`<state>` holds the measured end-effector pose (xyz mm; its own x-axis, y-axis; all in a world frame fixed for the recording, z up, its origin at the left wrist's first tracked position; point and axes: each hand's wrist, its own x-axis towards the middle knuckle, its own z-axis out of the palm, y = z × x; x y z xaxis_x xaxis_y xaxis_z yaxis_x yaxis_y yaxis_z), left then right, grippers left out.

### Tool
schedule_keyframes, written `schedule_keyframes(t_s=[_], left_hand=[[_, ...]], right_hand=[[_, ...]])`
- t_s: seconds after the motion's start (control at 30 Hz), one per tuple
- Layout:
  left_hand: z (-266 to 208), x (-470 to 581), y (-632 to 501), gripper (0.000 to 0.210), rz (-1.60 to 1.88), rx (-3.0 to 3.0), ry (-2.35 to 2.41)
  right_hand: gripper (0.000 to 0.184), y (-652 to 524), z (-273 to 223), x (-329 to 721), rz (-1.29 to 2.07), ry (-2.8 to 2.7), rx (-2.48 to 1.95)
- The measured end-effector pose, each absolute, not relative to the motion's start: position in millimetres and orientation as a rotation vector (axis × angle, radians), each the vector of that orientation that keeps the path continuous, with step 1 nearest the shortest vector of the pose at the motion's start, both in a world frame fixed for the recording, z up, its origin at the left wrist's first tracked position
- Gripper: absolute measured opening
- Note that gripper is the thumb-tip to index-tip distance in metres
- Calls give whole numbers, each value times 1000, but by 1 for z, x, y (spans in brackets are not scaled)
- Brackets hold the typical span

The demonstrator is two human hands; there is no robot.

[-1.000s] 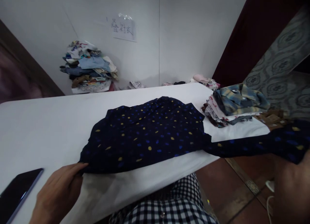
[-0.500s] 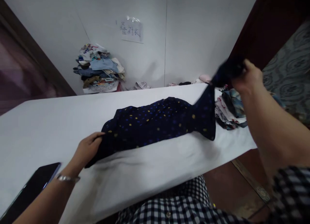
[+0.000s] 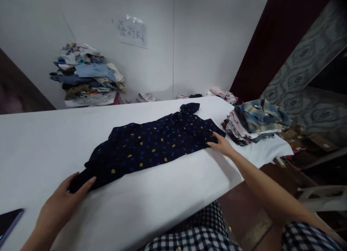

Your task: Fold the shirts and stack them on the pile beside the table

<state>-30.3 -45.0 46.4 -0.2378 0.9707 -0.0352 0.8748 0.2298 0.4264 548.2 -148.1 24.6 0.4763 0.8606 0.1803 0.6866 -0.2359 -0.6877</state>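
A dark navy shirt (image 3: 151, 142) with small blue and yellow spots lies lengthwise across the white-covered table, its sides folded into a long shape. At its near left end, my left hand (image 3: 63, 196) has thumb and fingers around the dark cloth, with the edge between them. My right hand (image 3: 221, 145) rests at the shirt's lower right corner, fingers apart and touching the fabric. A narrow piece of the shirt, perhaps a sleeve or the collar, sticks up from its far right side.
A tall clothes pile (image 3: 86, 77) stands against the wall at the back left. Folded shirts (image 3: 260, 115) are stacked at the table's right end. A phone-like dark device (image 3: 9, 224) lies at the lower left. A paper sign (image 3: 132, 32) hangs on the wall.
My right hand has come down from the upper right, letting go of the raised end of the shirt, which now lies on the table. My view has turned right.
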Motion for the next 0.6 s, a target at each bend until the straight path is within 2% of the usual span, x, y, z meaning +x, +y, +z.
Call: schedule_keyframes(t_s=[0.03, 0.17, 0.27, 0.37, 0.47, 0.6], left_hand=[[44, -28, -52, 61, 466, 1709, 2225], [44, -13, -58, 39, 642, 1618, 2233], [52, -9, -53, 33, 928, 1503, 2217], [63, -13, -52, 33, 1119, 1448, 2196], [66, -17, -58, 28, 955, 1566, 2133], [59, -19, -67, 34, 590, 1714, 2114]], right_hand=[[68, -157, 13, 552, 263, -1251, -2040], [37, -163, 2, 570, 262, -1153, -2020], [40, -160, 19, 588, 337, -1111, -1862], [38, -172, 34, 613, 272, -1035, -1815], [32, -191, 34, 634, 180, -1015, -2068], [26, -206, 19, 640, 184, -1079, -2273]])
